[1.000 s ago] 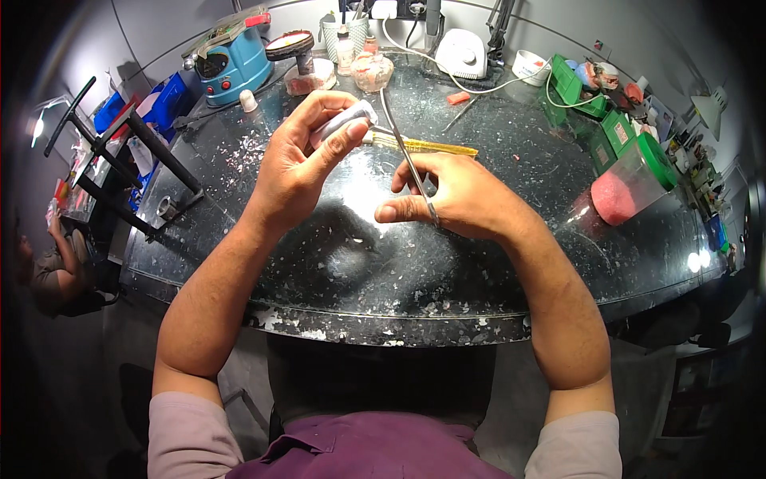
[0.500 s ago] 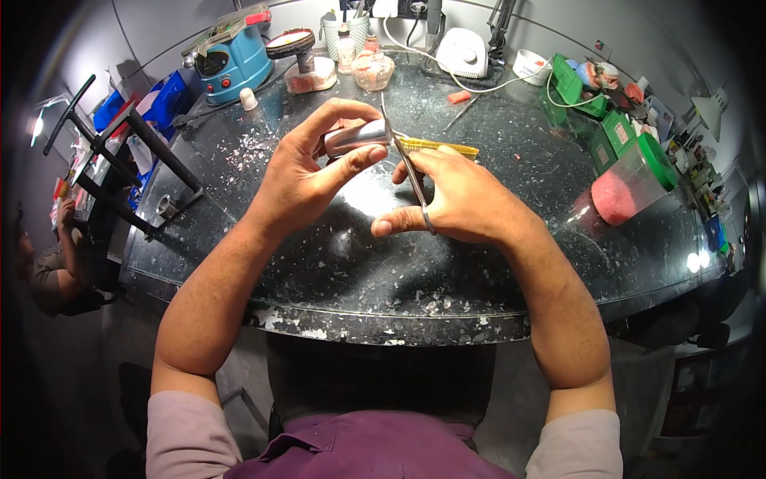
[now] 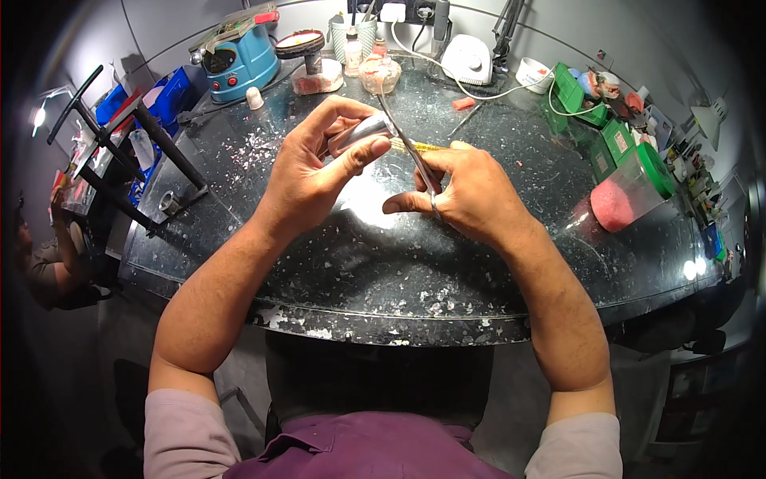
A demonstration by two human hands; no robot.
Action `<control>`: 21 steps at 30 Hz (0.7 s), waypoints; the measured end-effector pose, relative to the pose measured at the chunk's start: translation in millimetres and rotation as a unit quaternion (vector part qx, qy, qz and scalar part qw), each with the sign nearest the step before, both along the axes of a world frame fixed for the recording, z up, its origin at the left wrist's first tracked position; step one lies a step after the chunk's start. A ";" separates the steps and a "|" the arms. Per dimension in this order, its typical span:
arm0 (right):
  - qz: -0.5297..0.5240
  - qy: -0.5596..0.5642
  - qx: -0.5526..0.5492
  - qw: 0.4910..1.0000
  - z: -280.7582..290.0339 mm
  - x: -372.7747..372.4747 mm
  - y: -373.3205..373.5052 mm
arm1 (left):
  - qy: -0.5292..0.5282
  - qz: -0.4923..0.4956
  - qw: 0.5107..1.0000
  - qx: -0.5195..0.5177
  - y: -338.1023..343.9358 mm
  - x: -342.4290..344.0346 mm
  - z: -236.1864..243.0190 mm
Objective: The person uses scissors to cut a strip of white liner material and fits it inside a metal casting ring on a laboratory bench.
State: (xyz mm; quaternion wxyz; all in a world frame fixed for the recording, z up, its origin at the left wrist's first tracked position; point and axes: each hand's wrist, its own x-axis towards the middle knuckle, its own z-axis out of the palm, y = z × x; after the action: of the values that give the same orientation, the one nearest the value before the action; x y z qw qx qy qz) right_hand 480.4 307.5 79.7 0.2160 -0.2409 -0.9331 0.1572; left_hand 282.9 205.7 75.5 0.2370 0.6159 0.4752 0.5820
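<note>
Over the middle of the bench, my left hand (image 3: 299,180) grips a shiny metal cylinder (image 3: 359,134) between fingers and thumb, its right end tipped slightly up. My right hand (image 3: 483,195) is closed on a slender dark metal tool (image 3: 407,145), whose long shaft slants up and left across the cylinder's right end. From here the tool seems to meet the rim, but contact is hard to judge. A narrow yellow object (image 3: 431,147) shows behind the shaft, partly covered by my right hand; whether it is held cannot be told.
A dark bench (image 3: 359,263) carries pale scraps. At its back are a blue machine (image 3: 239,68), a round-topped stand (image 3: 315,76), a cup of tools (image 3: 351,40) and a white device (image 3: 467,60). Rightward stand a jar of pink powder (image 3: 618,203) and green bins (image 3: 578,100). A person (image 3: 60,255) sits left.
The cylinder's right end has tipped upward. My right thumb has drawn in toward the fingers, and the tool leans further left. More of the yellow object is covered.
</note>
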 end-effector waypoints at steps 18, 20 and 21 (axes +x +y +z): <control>0.003 -0.012 -0.115 0.993 4.4 0.9 -1.7 | -0.048 0.003 0.999 0.018 3.1 -1.5 6.2; 0.001 -0.006 -0.123 0.992 4.6 0.3 -2.1 | -0.037 0.038 0.998 0.039 2.2 3.0 6.8; 0.003 -0.020 -0.142 0.990 5.9 0.1 -2.6 | -0.037 0.038 0.998 0.039 2.8 1.8 6.3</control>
State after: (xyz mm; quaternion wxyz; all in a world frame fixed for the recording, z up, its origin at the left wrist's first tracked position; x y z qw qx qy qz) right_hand 480.5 304.9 85.6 0.1602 -0.2692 -0.9062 0.2841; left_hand 284.7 208.4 81.8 0.2080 0.5843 0.4656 0.6313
